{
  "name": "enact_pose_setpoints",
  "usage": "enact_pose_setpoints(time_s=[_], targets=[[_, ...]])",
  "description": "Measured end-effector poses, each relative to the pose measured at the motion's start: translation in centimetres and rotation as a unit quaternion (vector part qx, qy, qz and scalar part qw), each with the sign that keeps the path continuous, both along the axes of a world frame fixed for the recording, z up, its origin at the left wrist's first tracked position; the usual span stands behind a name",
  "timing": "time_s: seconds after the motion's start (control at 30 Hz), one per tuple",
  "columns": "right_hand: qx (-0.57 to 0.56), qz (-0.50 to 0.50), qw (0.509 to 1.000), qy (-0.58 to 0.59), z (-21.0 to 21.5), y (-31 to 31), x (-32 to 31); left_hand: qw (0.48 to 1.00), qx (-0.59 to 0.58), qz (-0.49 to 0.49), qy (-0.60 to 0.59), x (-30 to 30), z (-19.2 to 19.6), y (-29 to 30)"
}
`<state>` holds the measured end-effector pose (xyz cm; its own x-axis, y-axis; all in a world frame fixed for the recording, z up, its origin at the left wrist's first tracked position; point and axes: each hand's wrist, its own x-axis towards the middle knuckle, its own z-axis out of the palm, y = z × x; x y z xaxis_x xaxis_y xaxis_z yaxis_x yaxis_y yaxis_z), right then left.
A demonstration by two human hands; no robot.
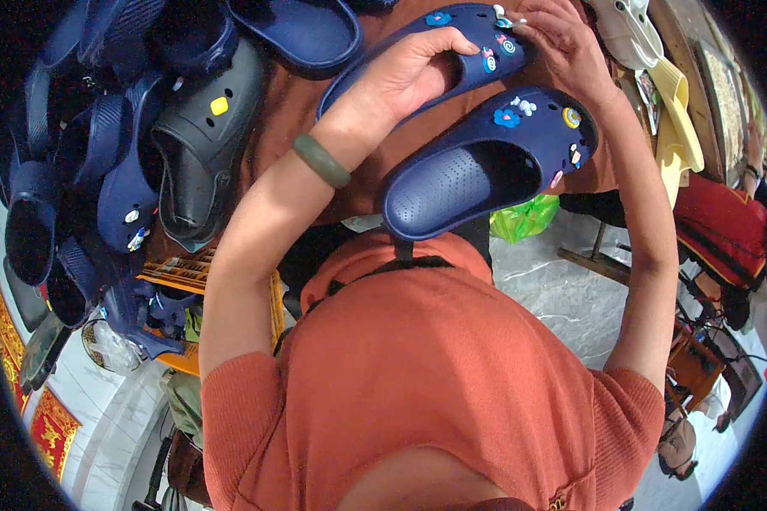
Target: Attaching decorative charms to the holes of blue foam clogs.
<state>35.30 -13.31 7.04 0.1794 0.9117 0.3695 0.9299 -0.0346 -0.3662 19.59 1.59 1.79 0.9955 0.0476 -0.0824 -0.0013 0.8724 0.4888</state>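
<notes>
On the tabletop (281, 128), far side, about mid-scene: far clog (467, 20), dark blue, toe to the right. Holding it with left hand (413, 72), grip clasped around the upper, with thumb on top and fingers mostly hidden in the opening. Fingering a white-and-teal charm (503, 19) near the toe with right hand (562, 38); cannot tell whether pinching or only pressing. Best, probably: brace the upper from inside, right behind the charm; push straight, not slantwise. Keep left thumb clear of swirl charm (490, 61) just beside it. For spacing, compare with near clog (452, 183).
</notes>
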Motion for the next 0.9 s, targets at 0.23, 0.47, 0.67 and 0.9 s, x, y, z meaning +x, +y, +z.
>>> enact_pose_setpoints(time_s=[0.23, 0.47, 0.67, 0.9], targets=[[-0.161, 0.052, 0.955, -0.243, 2.6, 0.4, 0.1, 1.000, -0.001, -0.003, 0.019, -0.6, 0.0, -0.1], [-0.281, 0.112, 0.882, -0.363, 1.6, 0.6, 0.6, 0.999, -0.014, -0.002, 0.032, -0.5, -0.6, -0.4], [-0.236, 0.078, 0.916, -0.315, 0.2, 0.9, -0.7, 0.999, -0.021, -0.022, 0.019, 0.2, -2.2, -0.5], [-0.209, -0.023, 0.973, 0.095, 1.7, 1.7, 2.5, 1.000, 0.002, -0.025, 0.009, -0.1, -1.0, -0.6]])
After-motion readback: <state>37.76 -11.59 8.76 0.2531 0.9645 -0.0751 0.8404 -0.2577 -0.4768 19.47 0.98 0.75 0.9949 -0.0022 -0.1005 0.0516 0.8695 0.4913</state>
